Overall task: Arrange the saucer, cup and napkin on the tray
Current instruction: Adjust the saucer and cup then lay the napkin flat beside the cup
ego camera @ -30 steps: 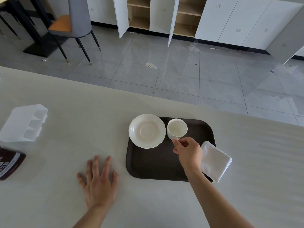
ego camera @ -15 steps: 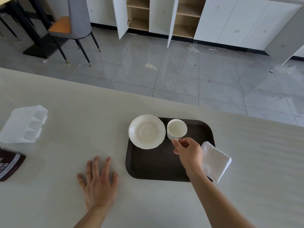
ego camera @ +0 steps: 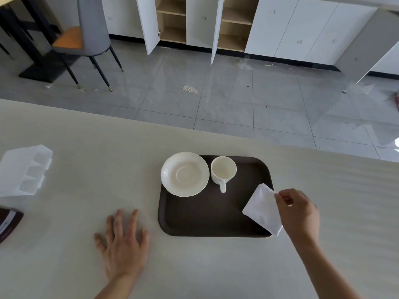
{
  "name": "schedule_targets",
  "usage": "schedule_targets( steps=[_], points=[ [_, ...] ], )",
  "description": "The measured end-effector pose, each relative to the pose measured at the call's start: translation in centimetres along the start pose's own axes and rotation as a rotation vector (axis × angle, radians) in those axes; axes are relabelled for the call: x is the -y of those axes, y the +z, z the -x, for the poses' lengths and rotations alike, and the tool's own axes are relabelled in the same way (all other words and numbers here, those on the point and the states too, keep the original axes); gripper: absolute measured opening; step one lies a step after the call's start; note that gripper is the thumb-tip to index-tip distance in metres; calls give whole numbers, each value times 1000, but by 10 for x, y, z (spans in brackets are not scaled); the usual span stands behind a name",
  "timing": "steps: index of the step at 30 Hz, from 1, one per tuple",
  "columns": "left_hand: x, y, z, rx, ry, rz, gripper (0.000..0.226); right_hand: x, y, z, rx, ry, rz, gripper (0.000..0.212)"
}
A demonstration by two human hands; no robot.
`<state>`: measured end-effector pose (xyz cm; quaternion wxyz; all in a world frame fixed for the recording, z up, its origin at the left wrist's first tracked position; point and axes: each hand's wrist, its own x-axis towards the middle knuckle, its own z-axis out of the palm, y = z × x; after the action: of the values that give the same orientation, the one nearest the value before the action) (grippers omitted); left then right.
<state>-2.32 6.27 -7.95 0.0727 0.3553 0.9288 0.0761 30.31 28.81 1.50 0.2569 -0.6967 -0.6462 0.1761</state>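
A dark brown tray (ego camera: 207, 219) lies on the pale table. A white saucer (ego camera: 185, 174) rests on its far left corner, overhanging the rim. The white cup (ego camera: 223, 172) stands upright on the tray beside the saucer, handle pointing toward me. A folded white napkin (ego camera: 262, 209) lies tilted over the tray's right edge. My right hand (ego camera: 299, 209) pinches the napkin's far right corner between thumb and fingers. My left hand (ego camera: 123, 244) lies flat on the table left of the tray, fingers spread, holding nothing.
A clear plastic divided organiser (ego camera: 22, 170) sits at the table's left edge, with a dark brown packet (ego camera: 8, 222) nearer me. Beyond the table's far edge is grey tiled floor, a chair (ego camera: 90, 37) and open white cupboards (ego camera: 172, 22).
My right hand has let go of the cup's handle and moved right onto the napkin's corner. The cup stays on the tray. My left hand has not moved.
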Motion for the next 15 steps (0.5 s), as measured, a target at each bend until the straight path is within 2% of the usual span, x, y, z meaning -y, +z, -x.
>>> schedule_targets(
  steps=[2,3,5,7,8,10,13,15],
  points=[
    [-1,-1,0,6,-6,13,66,-10,-8,-6,-44,-11,64,1],
    [-1,-2,0,10,-8,20,65,-14,-10,-10,-36,-13,119,9],
    [-2,-3,0,28,-15,11,62,-24,-10,-21,106,25,231,30],
    [-3,-3,2,35,-21,6,61,-26,-10,-31,307,111,270,43],
    [-4,-4,2,31,-21,11,61,-25,-11,-34,394,146,248,41],
    [-5,-6,2,19,-17,37,64,-23,-10,-36,485,167,239,18],
    [-7,-8,3,0,-17,54,69,-28,-9,-41,469,166,203,31],
    [-11,-10,3,-11,-11,65,70,-30,-10,-45,446,176,126,21]
  ],
)
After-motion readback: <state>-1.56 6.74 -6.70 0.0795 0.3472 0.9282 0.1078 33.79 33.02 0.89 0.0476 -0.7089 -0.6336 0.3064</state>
